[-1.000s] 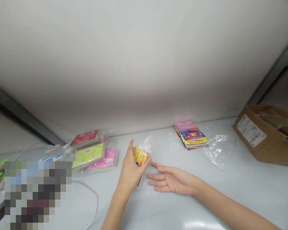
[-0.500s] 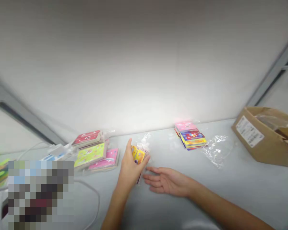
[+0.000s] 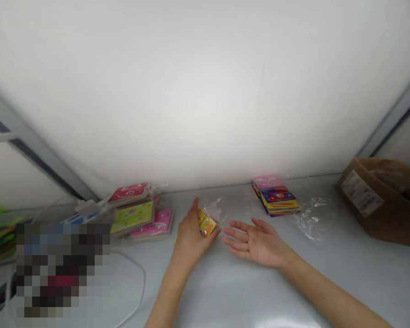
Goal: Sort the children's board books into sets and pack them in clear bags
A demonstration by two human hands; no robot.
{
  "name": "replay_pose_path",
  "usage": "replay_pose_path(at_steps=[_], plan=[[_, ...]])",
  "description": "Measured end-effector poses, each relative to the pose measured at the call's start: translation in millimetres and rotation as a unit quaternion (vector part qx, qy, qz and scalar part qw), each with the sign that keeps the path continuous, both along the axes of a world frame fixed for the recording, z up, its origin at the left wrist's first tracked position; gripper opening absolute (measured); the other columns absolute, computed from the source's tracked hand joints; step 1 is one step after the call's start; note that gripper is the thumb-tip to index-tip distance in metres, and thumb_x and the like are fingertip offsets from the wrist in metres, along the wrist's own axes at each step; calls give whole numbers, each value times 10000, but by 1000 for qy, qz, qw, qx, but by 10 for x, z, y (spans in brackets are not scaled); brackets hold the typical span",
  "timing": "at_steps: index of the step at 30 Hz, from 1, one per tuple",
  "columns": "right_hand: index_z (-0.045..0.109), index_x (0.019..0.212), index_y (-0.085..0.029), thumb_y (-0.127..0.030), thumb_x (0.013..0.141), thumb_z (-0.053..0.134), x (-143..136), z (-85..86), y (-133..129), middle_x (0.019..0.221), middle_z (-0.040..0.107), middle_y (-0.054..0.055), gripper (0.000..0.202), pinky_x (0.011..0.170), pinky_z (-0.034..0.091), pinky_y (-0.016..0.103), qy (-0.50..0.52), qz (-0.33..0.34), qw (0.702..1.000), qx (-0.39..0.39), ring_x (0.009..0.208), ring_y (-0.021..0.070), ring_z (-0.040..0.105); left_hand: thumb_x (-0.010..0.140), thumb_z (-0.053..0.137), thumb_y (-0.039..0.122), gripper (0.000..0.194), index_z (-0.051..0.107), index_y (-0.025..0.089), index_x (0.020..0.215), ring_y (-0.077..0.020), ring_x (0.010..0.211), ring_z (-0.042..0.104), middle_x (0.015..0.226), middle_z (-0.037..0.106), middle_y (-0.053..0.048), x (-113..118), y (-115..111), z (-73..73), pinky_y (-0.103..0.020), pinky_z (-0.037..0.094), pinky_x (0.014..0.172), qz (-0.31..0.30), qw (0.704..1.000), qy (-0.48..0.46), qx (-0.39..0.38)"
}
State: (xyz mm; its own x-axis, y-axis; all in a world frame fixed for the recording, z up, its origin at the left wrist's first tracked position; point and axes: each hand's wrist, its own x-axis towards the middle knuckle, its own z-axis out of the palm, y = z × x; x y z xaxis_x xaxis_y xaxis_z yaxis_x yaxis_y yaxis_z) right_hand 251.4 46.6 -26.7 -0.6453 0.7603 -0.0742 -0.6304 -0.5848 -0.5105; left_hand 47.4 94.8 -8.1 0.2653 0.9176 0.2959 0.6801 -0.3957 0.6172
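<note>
My left hand grips a small pack of yellow cards at the middle of the grey table, fingers behind it and thumb in front. Clear plastic wrap sticks out from the pack's far right side. My palm and fingers hide part of the pack. My right hand is to the right of it, palm turned up and fingers stretched apart, holding nothing. Beyond that hand lies a stack of colourful cards, pink, blue and yellow, with a crumpled clear bag beside it.
Bagged card packs in red, lime green and pink are piled at the left. A white cable curves over the table near a blurred-out patch. An open cardboard box stands at the right, and a white wall rises behind.
My left hand has tipped the pack lower toward the table. My right hand has moved right, away from the pack, and turned its palm further up.
</note>
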Motion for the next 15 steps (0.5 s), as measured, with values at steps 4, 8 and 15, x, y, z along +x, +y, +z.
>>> replay_pose_path(at_steps=[4, 8, 15], plan=[[537, 1217, -224, -578, 817, 398, 142, 64, 15, 1386, 466, 60, 552, 1058, 264, 378, -35, -61, 997, 27, 1215, 218, 483, 697, 662, 386, 911, 152, 216, 1432, -296, 1149, 507, 1273, 515, -143, 47, -78, 15, -465, 392, 953, -87, 995, 36, -34], [276, 1407, -326, -676, 807, 281, 153, 86, 13, 1481, 320, 29, 695, 1069, 218, 435, -83, -72, 992, 56, 1263, 225, 425, 685, 674, 389, 918, 176, 191, 1431, -292, 1148, 509, 1287, 513, -146, 67, -122, 30, -449, 397, 953, -108, 992, 49, -42], [201, 1430, -351, -676, 825, 238, 203, 4, 28, 1412, 426, 47, 688, 1055, 206, 446, -53, -57, 996, 54, 1169, 217, 512, 703, 658, 390, 910, 159, 178, 1434, -290, 1193, 484, 1321, 482, -149, 23, -44, 19, -439, 387, 973, -49, 998, 32, -19]])
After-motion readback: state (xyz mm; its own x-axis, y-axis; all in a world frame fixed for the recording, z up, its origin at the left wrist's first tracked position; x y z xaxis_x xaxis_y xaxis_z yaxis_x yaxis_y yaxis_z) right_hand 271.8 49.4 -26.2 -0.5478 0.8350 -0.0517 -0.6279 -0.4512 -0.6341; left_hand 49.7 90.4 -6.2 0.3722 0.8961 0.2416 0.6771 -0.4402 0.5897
